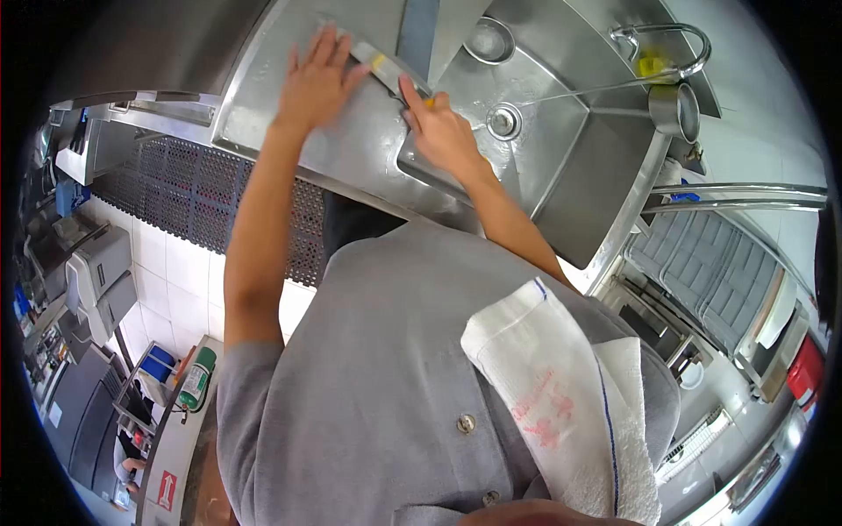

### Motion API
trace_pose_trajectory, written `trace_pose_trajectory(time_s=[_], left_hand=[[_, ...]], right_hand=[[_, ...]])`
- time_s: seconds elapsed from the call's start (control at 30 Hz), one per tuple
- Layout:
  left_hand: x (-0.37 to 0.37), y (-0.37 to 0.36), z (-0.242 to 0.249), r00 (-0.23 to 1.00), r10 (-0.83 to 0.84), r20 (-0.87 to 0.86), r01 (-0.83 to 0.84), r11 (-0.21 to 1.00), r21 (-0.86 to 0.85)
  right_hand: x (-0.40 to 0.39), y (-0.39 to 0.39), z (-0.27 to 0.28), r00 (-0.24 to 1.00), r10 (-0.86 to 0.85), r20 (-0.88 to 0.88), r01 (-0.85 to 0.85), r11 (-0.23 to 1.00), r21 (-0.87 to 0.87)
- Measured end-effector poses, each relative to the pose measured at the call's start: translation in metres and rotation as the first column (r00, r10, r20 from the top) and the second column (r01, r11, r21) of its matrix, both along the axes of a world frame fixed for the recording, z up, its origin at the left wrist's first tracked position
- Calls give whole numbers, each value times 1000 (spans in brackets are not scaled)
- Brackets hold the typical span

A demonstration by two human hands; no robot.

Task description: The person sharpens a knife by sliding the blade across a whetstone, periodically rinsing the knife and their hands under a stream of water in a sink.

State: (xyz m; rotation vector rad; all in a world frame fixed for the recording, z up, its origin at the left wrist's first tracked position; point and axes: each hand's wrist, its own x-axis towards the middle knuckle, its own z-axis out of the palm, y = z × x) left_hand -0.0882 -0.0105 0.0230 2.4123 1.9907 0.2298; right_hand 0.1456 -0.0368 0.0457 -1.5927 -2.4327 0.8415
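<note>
"Knife (388, 74) first: where do you have it?"

"Low over the steel counter (360, 149), just left of the sink basin (583, 175). It lies on a slant between my two hands, its pale blade reaching away from me and to the left, with a yellow mark partway along."

"How does your right hand (447, 136) sit on it?"

"Closed around the yellow handle, with the index finger stretched forward by the blade and the other fingers curled under. My forearm comes in from the lower right, passing over the near side of the sink, and the wrist is nearly straight."

"And the left hand (317, 88)?"

"Wide and flat, palm down, fingers spread and pointing away from me. The thumb sticks out to the right, towards the blade. The hand is at the blade's far end, slightly blurred, so I can't tell how firmly it presses, or whether every fingertip touches. That arm reaches nearly straight out from its grey sleeve (250, 377)."

"What lies about them?"

"A flat grey strip (418, 39) just beyond the blade, and a round metal container (489, 40) in the sink's far corner. The drain (504, 121) is to the right of my right hand."
</note>
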Motion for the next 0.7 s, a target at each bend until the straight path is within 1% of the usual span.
trace_pose_trajectory(time_s=[0.03,0.07,0.1,0.17,0.2,0.23,0.3,0.33,0.4,0.47,0.5,0.57,0.6,0.63,0.7], left_hand=[[-4,8,1,999,-15,-34,16,1000,16],[-8,17,5,997,-24,-71,27,999,41],[-7,12,9,997,-12,-76,16,998,61],[7,-18,9,998,-60,37,59,998,32],[10,-16,7,994,-59,91,51,995,90],[8,-9,4,993,-68,95,62,996,66],[6,26,6,992,-53,112,46,997,64],[14,22,5,991,-62,116,54,996,72],[43,0,0,986,-158,-48,162,984,74],[77,-50,-1,956,-262,133,236,954,182],[85,-46,4,958,-253,132,228,957,180],[95,-53,14,955,-262,140,245,961,125],[89,-35,6,970,-231,73,219,965,143],[85,-22,1,969,-234,79,220,964,150],[75,-7,1,953,-293,-75,302,929,215]], right_hand=[[-5,11,4,1000,-4,-22,4,1000,8],[-1,4,-2,999,-7,-34,10,998,69],[7,-3,-1,999,5,-38,-1,996,89],[18,-17,6,999,28,-35,-28,999,-19],[18,-15,6,999,29,-29,-29,1000,0],[15,-13,2,999,17,-27,-18,1000,-24],[5,7,4,999,-32,1,32,999,40],[12,1,0,999,-45,7,44,995,89],[50,-37,-3,998,-66,10,64,993,100],[99,-86,-1,997,-69,-35,72,995,67],[101,-86,3,997,-61,-37,63,996,66],[102,-103,15,989,-133,66,133,991,15],[83,-81,26,981,-153,117,153,988,11],[78,-72,19,980,-155,123,154,988,18],[70,-65,10,982,-165,87,159,985,72]])
